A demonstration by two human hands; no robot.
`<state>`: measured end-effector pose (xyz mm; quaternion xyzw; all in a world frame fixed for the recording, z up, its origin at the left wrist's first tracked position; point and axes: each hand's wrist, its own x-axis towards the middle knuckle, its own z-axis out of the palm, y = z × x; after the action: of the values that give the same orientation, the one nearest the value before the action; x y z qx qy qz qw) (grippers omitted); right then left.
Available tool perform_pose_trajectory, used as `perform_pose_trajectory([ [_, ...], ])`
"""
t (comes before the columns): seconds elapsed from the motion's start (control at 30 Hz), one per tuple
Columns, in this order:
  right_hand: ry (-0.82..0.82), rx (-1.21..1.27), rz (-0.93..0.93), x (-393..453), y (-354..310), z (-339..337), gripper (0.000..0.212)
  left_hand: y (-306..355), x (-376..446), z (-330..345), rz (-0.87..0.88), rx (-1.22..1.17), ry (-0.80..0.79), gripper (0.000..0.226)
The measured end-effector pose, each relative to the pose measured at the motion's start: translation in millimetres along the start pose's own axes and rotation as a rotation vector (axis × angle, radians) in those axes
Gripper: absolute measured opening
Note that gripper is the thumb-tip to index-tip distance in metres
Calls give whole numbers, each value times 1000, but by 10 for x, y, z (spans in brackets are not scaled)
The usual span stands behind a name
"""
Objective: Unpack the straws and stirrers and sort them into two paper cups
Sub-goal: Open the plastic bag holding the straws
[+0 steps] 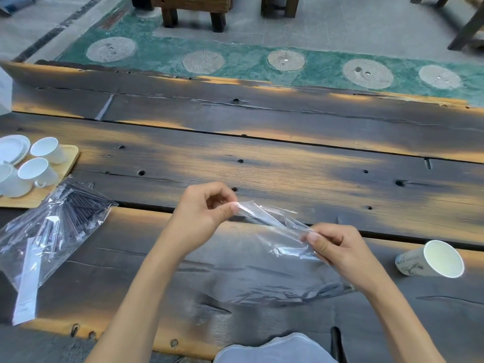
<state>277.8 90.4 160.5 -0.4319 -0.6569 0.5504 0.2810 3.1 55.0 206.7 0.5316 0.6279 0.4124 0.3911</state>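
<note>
A clear plastic bag (272,263) lies in front of me on the dark wooden table (262,158). My left hand (201,213) pinches its top edge at the left, and my right hand (337,247) pinches the same edge at the right. What is inside this bag I cannot tell. A second clear bag (49,231) with several dark stirrers or straws and a white label lies at the left. One paper cup (432,259) lies on its side at the right, its mouth facing me.
A wooden tray (66,163) at the left edge carries white ceramic cups (39,171) and a white saucer (13,148). Beyond the table's far edge are a green floor strip and wooden stool legs (193,11).
</note>
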Motion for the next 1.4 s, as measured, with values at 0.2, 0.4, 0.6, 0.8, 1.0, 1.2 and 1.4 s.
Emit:
perform_pose_trajectory([
  [0.2, -60, -16, 64, 28, -36, -11, 33, -10, -71, 22, 122, 267, -263, 58],
  [0.4, -48, 25, 83, 37, 9, 20, 50, 56, -107, 201, 247, 458, -143, 57],
  [0.6, -60, 54, 119, 46, -23, -9, 37, -38, 20, 108, 293, 436, 93, 20],
  [0.8, -55, 70, 112, 104, -26, -126, 48, -71, -35, -145, -63, 101, -186, 31],
  [1.0, 3, -95, 112, 343, -117, -65, 20, -177, -96, -141, -132, -71, -110, 19],
  [1.2, 432, -421, -178, 527, -280, 252, 14, -122, -159, -14, -231, -312, 1, 21],
  [1.4, 65, -412, -666, 237, -588, 695, 14, -61, -98, 115, -222, -365, -83, 25],
])
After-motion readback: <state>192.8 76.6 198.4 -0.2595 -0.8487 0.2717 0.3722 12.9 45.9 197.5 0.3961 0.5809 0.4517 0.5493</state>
